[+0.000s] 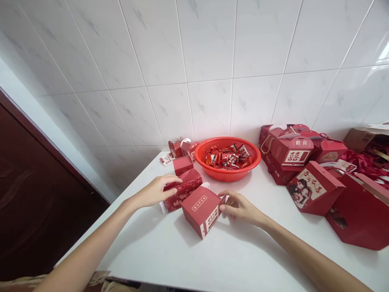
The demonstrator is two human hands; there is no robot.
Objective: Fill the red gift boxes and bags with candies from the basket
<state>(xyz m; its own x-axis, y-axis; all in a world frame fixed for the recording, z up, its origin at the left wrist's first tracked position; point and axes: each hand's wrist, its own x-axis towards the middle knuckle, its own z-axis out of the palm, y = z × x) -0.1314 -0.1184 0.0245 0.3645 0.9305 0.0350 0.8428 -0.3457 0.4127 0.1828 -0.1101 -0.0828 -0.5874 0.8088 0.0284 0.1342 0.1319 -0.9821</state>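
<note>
A red gift box (197,206) with a white double-happiness label lies on its side near the middle of the table. My right hand (240,207) pinches the flap at its right end between thumb and fingers. Just behind and to the left lies a second red gift box (184,190) with a pale floral pattern and lettering. My left hand (162,190) grips its left upper edge, thumb on the front face and fingers over the top. The two boxes sit very close together; whether they touch I cannot tell.
Behind stands a red plastic basket (226,176) of wrapped sweets (227,157). Small red boxes (183,164) are at the back left. On the right are stacked red boxes (293,148), a box with a printed couple (316,188) and a large red box (360,213). A tiled wall (209,105) borders the table.
</note>
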